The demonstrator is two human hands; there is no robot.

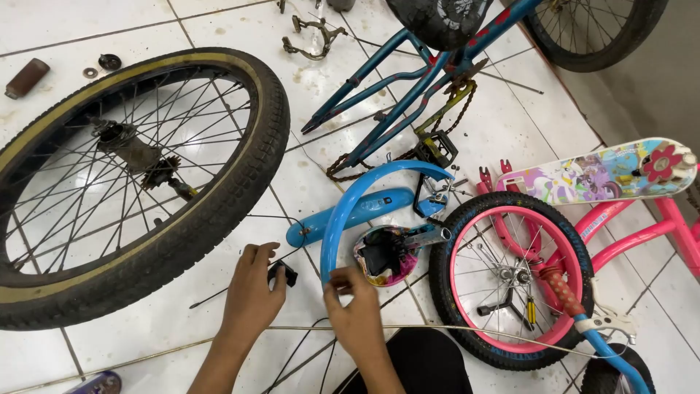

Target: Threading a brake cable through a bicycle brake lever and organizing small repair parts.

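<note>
My left hand [252,295] rests on the white tiled floor, its fingers closed on a small black part [283,273] with a thin cable running off it. To its right, my right hand [356,310] pinches the near end of a curved light-blue mudguard [350,208]. The mudguard arches up over a second blue mudguard [343,215] lying flat. A colourful small saddle piece [383,255] lies just beyond my right hand.
A large black-tyred wheel [240,168] with a gear hub lies at left. A blue bike frame [408,87] with rusty chain stands behind. A pink child's bike wheel [514,281] and pink frame [642,233] lie at right. Small parts are scattered at top.
</note>
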